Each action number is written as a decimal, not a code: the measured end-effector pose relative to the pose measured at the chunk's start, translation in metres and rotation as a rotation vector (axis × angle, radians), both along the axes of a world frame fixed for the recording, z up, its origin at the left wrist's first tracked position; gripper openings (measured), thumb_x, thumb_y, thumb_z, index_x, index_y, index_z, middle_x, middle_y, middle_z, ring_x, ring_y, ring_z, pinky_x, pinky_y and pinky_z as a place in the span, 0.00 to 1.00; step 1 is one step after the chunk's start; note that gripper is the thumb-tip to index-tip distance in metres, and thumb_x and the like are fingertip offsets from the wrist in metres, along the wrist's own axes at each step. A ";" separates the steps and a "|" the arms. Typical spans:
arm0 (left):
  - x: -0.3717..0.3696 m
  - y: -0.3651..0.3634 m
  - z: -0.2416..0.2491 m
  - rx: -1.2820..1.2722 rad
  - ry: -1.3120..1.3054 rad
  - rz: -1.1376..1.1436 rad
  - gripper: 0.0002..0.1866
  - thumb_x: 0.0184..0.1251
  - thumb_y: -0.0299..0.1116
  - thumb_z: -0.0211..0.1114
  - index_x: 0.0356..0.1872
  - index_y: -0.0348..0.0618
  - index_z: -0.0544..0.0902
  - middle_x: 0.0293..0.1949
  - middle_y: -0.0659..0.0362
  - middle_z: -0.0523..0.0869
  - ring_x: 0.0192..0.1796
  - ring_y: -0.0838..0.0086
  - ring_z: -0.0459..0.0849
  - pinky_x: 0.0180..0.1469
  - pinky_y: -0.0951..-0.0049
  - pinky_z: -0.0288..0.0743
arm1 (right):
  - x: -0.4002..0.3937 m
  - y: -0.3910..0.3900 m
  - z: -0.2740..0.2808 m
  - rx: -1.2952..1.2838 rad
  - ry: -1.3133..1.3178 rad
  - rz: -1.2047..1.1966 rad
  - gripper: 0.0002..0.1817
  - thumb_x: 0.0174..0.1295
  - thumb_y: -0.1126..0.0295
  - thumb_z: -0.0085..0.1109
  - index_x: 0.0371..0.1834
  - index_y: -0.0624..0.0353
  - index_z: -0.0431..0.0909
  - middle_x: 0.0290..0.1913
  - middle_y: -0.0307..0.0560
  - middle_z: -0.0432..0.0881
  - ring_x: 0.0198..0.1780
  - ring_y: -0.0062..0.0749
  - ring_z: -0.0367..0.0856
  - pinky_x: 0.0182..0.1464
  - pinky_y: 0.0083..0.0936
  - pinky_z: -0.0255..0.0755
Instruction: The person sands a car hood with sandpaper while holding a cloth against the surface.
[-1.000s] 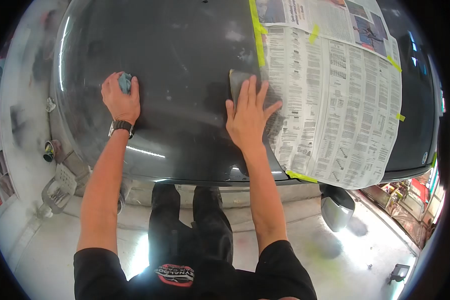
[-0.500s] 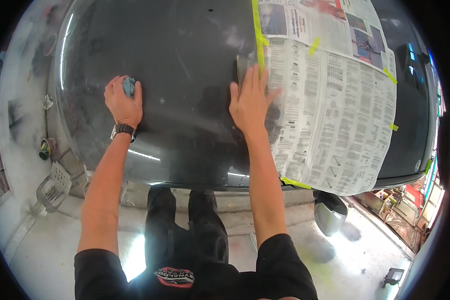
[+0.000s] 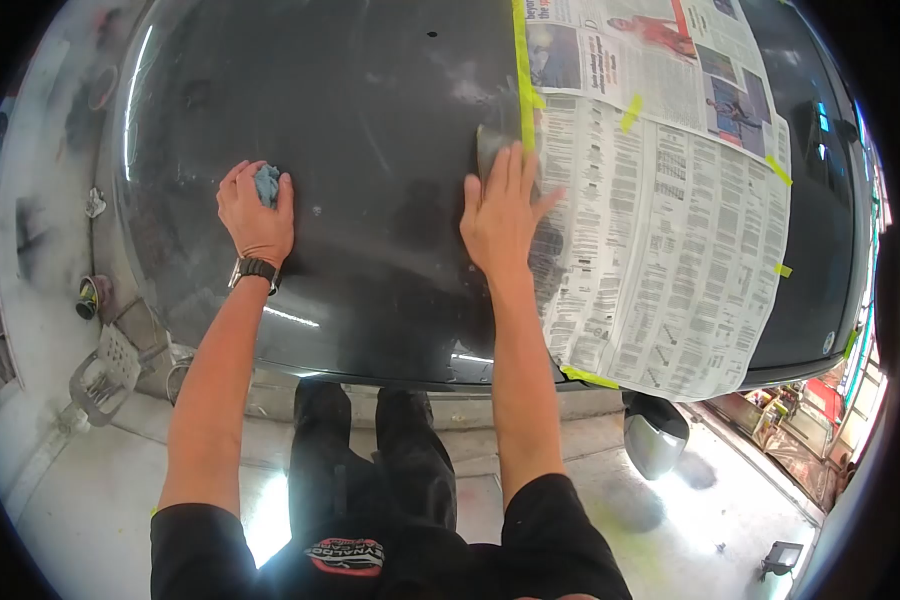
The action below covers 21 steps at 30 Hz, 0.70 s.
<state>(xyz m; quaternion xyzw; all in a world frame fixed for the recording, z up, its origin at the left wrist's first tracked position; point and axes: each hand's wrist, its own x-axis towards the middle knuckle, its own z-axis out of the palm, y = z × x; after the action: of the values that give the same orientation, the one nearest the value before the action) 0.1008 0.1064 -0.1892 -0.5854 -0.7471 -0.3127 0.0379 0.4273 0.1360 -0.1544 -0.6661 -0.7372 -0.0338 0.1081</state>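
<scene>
My left hand [image 3: 255, 220] rests on the dark grey car panel [image 3: 390, 270], its fingers curled round a crumpled blue-grey cloth [image 3: 267, 186]. Farther right, my right hand [image 3: 502, 222] presses a greyish piece of sandpaper [image 3: 489, 152] against the panel, thumb at its left side and fingers stretched over it. Most of the sandpaper is hidden under those fingers. A strip of yellow-green masking tape [image 3: 523, 70] runs just beyond the fingertips. It edges the newspaper [image 3: 660, 240] that covers the panel's right part, and my little finger reaches over that paper.
Beyond the newspaper lies more dark bodywork [image 3: 815, 240]. Below the panel edge hangs a car mirror [image 3: 656, 437]. A floor lamp [image 3: 782, 557] stands at lower right. On the left are a grey plastic chair [image 3: 105, 375] and a can [image 3: 92, 297].
The view has shifted slightly. Both hands appear a little lower in it, with the cloth still in my left hand and the sandpaper still under my right.
</scene>
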 end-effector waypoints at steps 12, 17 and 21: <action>-0.001 0.001 0.002 -0.001 -0.012 -0.017 0.21 0.71 0.40 0.77 0.59 0.44 0.83 0.63 0.50 0.84 0.66 0.49 0.80 0.67 0.47 0.74 | -0.006 0.019 0.002 0.044 -0.006 -0.003 0.34 0.83 0.51 0.51 0.76 0.73 0.70 0.81 0.65 0.68 0.86 0.62 0.59 0.79 0.82 0.50; -0.003 0.000 -0.003 -0.032 -0.058 -0.006 0.22 0.70 0.42 0.76 0.61 0.48 0.85 0.66 0.51 0.82 0.68 0.50 0.79 0.70 0.47 0.70 | -0.006 0.059 0.007 0.052 0.012 0.057 0.34 0.82 0.52 0.52 0.78 0.73 0.69 0.84 0.66 0.65 0.86 0.62 0.58 0.78 0.82 0.51; -0.001 -0.002 -0.003 -0.033 -0.067 0.004 0.22 0.70 0.42 0.76 0.60 0.47 0.85 0.66 0.51 0.81 0.68 0.50 0.79 0.70 0.47 0.70 | 0.001 -0.049 0.010 -0.054 0.030 0.006 0.35 0.83 0.52 0.52 0.79 0.72 0.68 0.86 0.65 0.63 0.87 0.61 0.58 0.78 0.85 0.48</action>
<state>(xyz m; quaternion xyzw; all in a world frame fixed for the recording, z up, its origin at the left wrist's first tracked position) 0.0995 0.1043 -0.1921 -0.5737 -0.7541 -0.3196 0.0038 0.4284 0.0866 -0.1440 -0.6671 -0.7380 -0.0037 0.1013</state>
